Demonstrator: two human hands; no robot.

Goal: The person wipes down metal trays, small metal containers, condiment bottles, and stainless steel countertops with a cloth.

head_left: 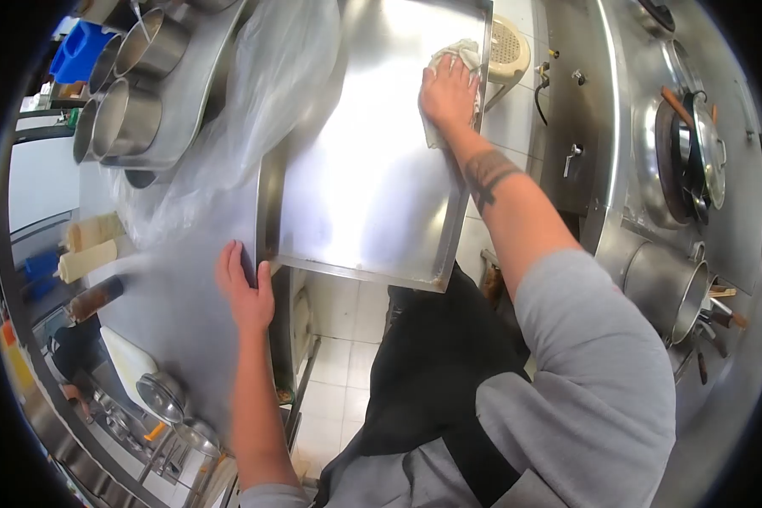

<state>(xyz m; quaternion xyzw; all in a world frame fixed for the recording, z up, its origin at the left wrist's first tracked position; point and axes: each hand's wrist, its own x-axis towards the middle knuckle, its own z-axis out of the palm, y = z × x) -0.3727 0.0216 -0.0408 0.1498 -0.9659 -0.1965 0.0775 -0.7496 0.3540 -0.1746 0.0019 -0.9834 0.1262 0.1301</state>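
Note:
A large shallow metal tray (372,199) with raised edges lies in front of me, partly over the steel counter and partly over the floor. My right hand (449,95) presses a crumpled pale cloth (464,52) against the tray's right side, near its far end. Part of the cloth is hidden beneath the palm. By the tray's near left corner, my left hand (247,288) rests at the counter edge with thumb and fingers apart and nothing held. Clear plastic sheeting (271,76) lies along the tray's left side.
Metal pots (127,118) stand on a long tray (201,102) at upper left. A white cutting board (127,360) is on the left counter (173,279). Across the aisle, a large pot (665,284) and several pans sit on steel surfaces. A beige stool (508,46) stands beyond the tray.

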